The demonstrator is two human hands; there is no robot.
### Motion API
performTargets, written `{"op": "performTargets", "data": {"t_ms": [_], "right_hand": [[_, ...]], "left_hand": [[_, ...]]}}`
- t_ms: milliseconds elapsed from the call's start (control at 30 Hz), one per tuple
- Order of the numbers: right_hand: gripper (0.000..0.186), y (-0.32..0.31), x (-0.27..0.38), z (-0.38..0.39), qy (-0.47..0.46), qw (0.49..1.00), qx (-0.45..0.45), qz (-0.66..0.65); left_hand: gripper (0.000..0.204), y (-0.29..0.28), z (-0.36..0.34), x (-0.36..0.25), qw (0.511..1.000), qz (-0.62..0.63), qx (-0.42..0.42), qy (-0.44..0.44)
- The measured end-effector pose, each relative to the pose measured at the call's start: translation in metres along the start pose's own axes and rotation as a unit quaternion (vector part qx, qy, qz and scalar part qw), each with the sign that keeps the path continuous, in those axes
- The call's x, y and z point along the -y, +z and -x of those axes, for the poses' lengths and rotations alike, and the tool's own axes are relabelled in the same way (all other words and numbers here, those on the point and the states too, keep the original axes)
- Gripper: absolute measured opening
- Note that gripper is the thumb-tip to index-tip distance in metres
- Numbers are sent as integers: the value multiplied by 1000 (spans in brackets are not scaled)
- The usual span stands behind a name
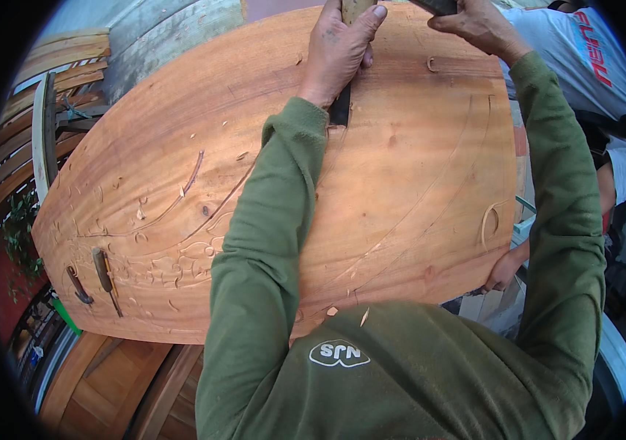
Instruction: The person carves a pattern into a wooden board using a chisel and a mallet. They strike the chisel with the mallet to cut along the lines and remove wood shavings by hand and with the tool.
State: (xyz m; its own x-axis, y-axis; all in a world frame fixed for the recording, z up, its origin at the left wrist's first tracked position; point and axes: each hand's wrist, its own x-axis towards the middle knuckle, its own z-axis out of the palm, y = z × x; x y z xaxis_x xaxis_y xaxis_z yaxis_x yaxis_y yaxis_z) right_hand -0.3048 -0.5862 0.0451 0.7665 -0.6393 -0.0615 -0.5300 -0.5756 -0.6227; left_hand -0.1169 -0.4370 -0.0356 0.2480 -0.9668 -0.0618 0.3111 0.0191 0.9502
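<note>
A chisel (pixel 340 110) stands blade-down on a broad wooden panel (pixel 393 176), its dark blade meeting the wood next to a small chip. My left hand (pixel 336 50) is closed around its wooden handle near the top of the view. To the right, my right hand (pixel 480 28) grips a dark block-like tool (pixel 436 6), cut off by the upper edge; its full shape is hidden. Curved grooves and drawn lines run across the panel, with carved leafy scrolls (pixel 196 253) on its left part. Wood shavings lie scattered over it.
At the panel's left end lie a wooden-handled tool (pixel 102 270) and a dark curved tool (pixel 78 286). Another person's hand (pixel 505 271) rests at the right edge, near a curled shaving (pixel 489 224). Someone in a light shirt (pixel 584 59) is at the upper right. Stacked boards (pixel 71 62) stand left.
</note>
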Motion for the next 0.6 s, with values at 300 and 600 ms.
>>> {"op": "performTargets", "data": {"t_ms": [300, 600], "right_hand": [[92, 11, -16, 29, -38, 997, -20, 62], [91, 12, -15, 23, 19, 1000, -2, 13]], "left_hand": [[31, 7, -1, 6, 999, -26, 38, -13], [26, 7, 1, 4, 998, -12, 12, -56]]}}
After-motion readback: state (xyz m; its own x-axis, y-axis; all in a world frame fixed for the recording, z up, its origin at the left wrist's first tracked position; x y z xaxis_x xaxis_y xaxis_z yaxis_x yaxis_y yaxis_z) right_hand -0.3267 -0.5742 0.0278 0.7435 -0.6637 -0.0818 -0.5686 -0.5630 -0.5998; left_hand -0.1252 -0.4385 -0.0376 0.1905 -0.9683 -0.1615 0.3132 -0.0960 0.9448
